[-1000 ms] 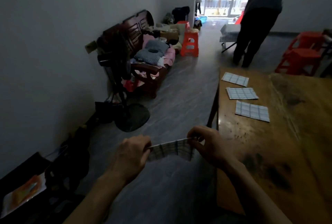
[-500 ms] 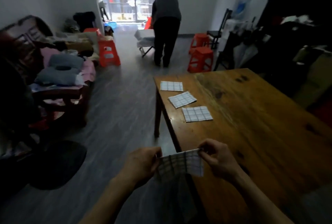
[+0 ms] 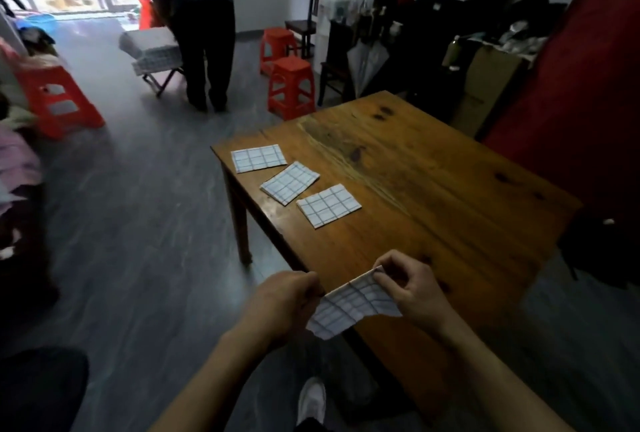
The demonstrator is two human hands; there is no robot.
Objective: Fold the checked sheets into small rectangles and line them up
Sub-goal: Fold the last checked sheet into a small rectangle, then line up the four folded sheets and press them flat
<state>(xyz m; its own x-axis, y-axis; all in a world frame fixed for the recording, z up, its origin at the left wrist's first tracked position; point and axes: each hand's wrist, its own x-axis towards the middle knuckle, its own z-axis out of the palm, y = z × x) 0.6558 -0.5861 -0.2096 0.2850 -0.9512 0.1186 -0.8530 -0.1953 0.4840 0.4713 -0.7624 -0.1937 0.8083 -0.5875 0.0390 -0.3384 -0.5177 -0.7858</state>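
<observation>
With both hands (image 3: 349,296) pinching the checked sheet's (image 3: 349,307) top corners, square its edges before laying it on the table (image 3: 433,189) beside the three folded rectangles (image 3: 290,182).

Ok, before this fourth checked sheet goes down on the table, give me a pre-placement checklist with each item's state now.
1. Both hands grip the sheet: left hand and right hand pinch the held sheet at its upper corners: ok.
2. Fold finished: its lower edge hangs ragged: not ok.
3. Three folded sheets already on the table: far, middle, near: ok.
4. Row straight: the middle sheet is turned against its neighbours: not ok.
5. Bare wood in front of the near sheet for the next one: ok.
</observation>
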